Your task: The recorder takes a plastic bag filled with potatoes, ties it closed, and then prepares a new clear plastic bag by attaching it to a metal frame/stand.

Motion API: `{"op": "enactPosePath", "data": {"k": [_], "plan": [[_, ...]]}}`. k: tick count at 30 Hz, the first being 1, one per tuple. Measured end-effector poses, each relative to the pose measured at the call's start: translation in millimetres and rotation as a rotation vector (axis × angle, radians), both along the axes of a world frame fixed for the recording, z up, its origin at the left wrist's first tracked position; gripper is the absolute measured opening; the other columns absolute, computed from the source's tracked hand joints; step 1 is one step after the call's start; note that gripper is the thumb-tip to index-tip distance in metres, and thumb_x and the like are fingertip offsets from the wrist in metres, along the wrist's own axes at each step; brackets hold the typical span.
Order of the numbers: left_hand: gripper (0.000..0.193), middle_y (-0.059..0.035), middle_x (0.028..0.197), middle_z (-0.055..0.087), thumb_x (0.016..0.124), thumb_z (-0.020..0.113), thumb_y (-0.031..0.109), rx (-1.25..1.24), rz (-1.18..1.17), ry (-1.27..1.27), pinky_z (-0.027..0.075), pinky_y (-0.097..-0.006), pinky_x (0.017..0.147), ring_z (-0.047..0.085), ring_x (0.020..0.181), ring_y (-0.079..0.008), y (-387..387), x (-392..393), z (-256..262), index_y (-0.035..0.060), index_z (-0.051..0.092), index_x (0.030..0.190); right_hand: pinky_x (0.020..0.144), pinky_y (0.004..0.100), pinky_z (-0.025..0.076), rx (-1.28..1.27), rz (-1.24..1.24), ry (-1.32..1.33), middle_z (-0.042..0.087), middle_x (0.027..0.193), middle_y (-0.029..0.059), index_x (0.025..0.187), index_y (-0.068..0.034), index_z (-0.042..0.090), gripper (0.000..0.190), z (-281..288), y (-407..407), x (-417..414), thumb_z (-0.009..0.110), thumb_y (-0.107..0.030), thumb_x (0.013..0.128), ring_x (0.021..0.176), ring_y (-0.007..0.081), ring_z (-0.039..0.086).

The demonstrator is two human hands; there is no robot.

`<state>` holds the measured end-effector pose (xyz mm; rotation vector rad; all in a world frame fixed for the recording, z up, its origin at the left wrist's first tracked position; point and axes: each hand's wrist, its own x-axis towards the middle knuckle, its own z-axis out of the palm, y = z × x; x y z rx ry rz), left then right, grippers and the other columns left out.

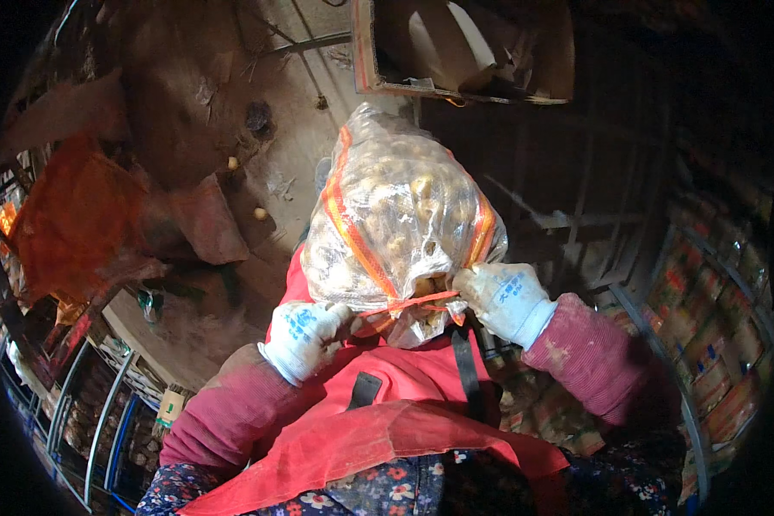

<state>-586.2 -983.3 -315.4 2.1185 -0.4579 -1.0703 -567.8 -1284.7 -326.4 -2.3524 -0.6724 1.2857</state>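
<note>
A full, see-through woven plastic sack point(400, 213) with orange stripes leans before my red apron. Round, pale-brown produce, likely potatoes, shows through its side. An orange tie strip point(426, 300) runs across the gathered mouth of the sack. My left hand point(306, 335), in a white work glove with blue print, pinches the strip's left end. On the other side my right hand point(503, 297), gloved alike, grips the strip's right end close against the sack. Through a gap near the mouth some of the produce point(431, 282) is visible. The fingertips of both hands are partly hidden.
An opened cardboard box point(464, 48) stands beyond the sack. Orange mesh sacking point(77, 213) hangs or lies at left, beside a cloth piece point(209, 219). Two small round pieces of produce point(260, 213) lie on the floor. Metal rails point(661, 361) flank packed goods point(716, 329) at right.
</note>
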Motion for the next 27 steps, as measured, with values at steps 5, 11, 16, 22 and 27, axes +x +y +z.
{"op": "enactPosePath", "data": {"k": [5, 11, 16, 22, 27], "plan": [[0.045, -0.015, 0.098, 0.062, 0.067, 0.077, 0.015, -0.015, 0.263, -0.392, 0.049, -0.0357, 0.065, 0.06, 0.078, -0.0299, -18.0, 41.9, 24.6, 0.0025, 0.06, 0.108, 0.068, 0.0378, 0.05, 0.002, -0.361, 0.208, 0.064, 0.084, 0.0119, 0.099, -0.009, 0.063, 0.021, 24.3, -6.1, -15.9, 0.055, -0.021, 0.084, 0.08, 0.0294, 0.063], [0.051, -0.0029, 0.101, 0.057, 0.062, 0.071, 0.04, 0.185, -0.287, -0.693, 0.041, -0.0409, 0.08, 0.053, 0.096, -0.0263, -98.0, 54.1, 2.7, 0.018, 0.061, 0.108, 0.076, 0.035, 0.048, 0.07, -0.484, 0.7, 0.066, 0.086, 0.0112, 0.097, -0.007, 0.065, 0.021, 26.2, -23.8, -33.1, 0.054, -0.02, 0.084, 0.085, 0.0252, 0.063], [0.019, -0.0034, 0.086, 0.057, 0.068, 0.069, 0.023, 0.147, -0.146, -0.635, 0.041, -0.0403, 0.065, 0.054, 0.082, -0.0271, -93.3, 56.8, -2.4, 0.0163, 0.065, 0.085, 0.076, 0.0304, 0.046, 0.366, -0.869, 0.737, 0.062, 0.081, 0.009, 0.092, -0.004, 0.065, 0.015, 28.7, -47.1, -61.0, 0.056, -0.012, 0.085, 0.08, 0.0186, 0.061], [0.024, -0.0082, 0.088, 0.063, 0.061, 0.072, 0.002, -0.139, -0.015, -0.474, 0.05, -0.0341, 0.063, 0.062, 0.075, -0.0282, -96.4, 58.5, 9.1, 0.0069, 0.063, 0.083, 0.07, 0.0209, 0.046, 0.74, -1.384, 0.811, 0.057, 0.105, 0.0107, 0.081, 0.002, 0.064, 0.016, 33.1, -61.3, -62.6, 0.063, -0.014, 0.084, 0.08, 0.0098, 0.058], [0.046, -0.0142, 0.102, 0.06, 0.062, 0.078, 0.004, -0.062, 0.122, -0.532, 0.052, -0.0331, 0.066, 0.062, 0.082, -0.0249, -94.5, 49.7, 18.7, 0.0042, 0.061, 0.105, 0.073, 0.0235, 0.047, 1.118, -1.59, 0.811, 0.057, 0.116, 0.0186, 0.075, 0.001, 0.063, 0.027, 20.4, -32.5, -51.6, 0.062, -0.022, 0.088, 0.081, 0.0117, 0.059]]}}
